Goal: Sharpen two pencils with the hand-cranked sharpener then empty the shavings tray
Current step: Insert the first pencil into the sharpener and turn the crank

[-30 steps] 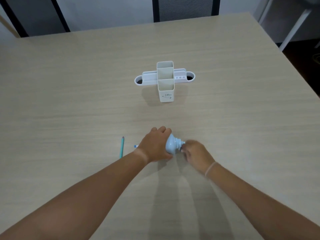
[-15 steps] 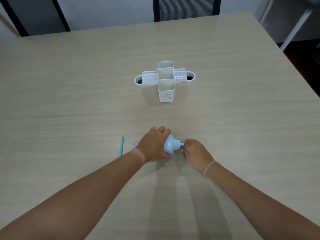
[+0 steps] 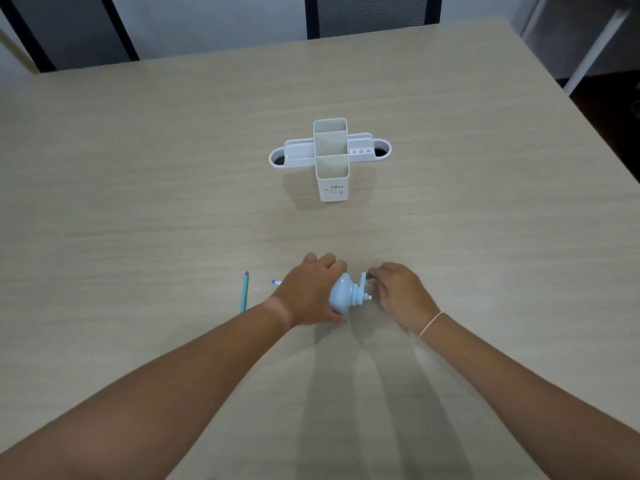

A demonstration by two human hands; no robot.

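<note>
A broad pale wood-grain table [image 3: 138,188] fills the view, with a dark chair back [image 3: 372,13] beyond its far edge. Toward the far middle stands a white desk organizer [image 3: 330,161], its tall compartments upright. Near the centre, the left hand [image 3: 308,292] is wrapped over the light blue sharpener [image 3: 341,299], pressing it to the table. Just to its right, the right hand [image 3: 398,296] has its fingertips pinched together on the sharpener's crank [image 3: 363,281]. A teal pencil [image 3: 244,292] lies on the table left of the left hand, apart from it. The end of a second pencil [image 3: 276,282] pokes out from behind the left hand.
</note>
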